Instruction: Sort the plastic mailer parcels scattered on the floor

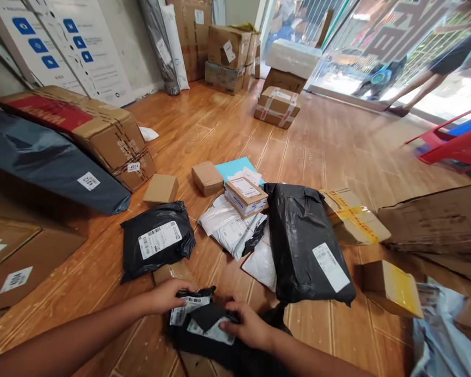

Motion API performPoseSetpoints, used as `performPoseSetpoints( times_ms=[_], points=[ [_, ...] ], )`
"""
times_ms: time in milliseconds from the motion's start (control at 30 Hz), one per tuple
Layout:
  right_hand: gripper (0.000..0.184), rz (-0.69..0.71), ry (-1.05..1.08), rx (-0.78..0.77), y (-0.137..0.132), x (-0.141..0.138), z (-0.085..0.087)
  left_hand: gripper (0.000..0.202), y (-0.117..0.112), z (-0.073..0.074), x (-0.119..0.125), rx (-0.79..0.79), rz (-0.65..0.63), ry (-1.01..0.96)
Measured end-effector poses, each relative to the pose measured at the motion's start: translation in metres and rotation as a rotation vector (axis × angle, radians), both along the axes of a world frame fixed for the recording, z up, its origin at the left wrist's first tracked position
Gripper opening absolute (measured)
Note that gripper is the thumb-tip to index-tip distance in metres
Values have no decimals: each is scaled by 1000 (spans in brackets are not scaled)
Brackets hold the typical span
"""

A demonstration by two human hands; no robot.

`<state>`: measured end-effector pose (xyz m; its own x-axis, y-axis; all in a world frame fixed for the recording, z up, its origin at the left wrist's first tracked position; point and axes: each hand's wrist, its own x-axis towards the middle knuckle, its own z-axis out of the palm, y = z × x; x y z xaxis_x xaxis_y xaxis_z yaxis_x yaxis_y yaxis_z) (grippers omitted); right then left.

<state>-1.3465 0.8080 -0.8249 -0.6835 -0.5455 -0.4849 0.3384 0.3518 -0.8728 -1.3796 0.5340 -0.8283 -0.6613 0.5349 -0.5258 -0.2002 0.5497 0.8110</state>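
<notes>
Low in the view, my left hand pinches the upper left edge of a black plastic mailer bag with white barcode labels. My right hand is closed on black plastic at the right, its thumb against a label. A dark flap lies folded over part of the labels. Whether this is one bag or two overlapping ones, I cannot tell. Beyond my left hand rests another black mailer with a white label. A big black parcel lies past my right hand.
White mailers and a small labelled box lie ahead on the wooden floor. Large cartons stand at left; a taped carton sits farther off. At right are a yellow-taped box and red stool. A person's legs show near the doorway.
</notes>
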Motion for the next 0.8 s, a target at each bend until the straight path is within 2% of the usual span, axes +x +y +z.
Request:
performPoseSetpoints(
  times_ms=[67,133,167,233,333,400,433,500,533,633,667,733,800],
  points=[
    [15,51,170,24,-24,-1,-14,29,8,-6,3,56,9,-47],
    [14,25,145,-9,-41,-4,-23,30,13,-6,3,95,64,-82],
    [16,-9,101,-29,-46,-6,-26,36,13,-4,3,98,104,-81],
    [24,-102,20,-36,-50,-7,-31,58,11,3,4,156,279,-135],
    [37,-216,-40,-44,-51,-1,-35,85,6,13,13,413,543,-510],
    [44,-280,-88,-116,-53,7,-33,84,6,15,24,487,591,-734],
    [47,-305,-95,-149,-54,11,-31,81,8,14,29,458,571,-750],
    [48,-314,-28,-159,-54,15,-25,78,11,4,38,371,530,-668],
    [47,-268,31,-130,-52,14,-21,78,12,-3,41,336,494,-606],
    [48,-126,213,100,-35,-8,-12,79,9,-26,39,157,382,-344],
    [45,-148,271,225,-26,-22,-10,77,6,-31,36,46,358,-236],
    [41,-312,378,497,-8,-57,-11,69,0,-35,29,-136,305,-64],
    [44,-456,420,680,7,-94,-16,61,-3,-33,24,-191,244,-9]
  ],
)
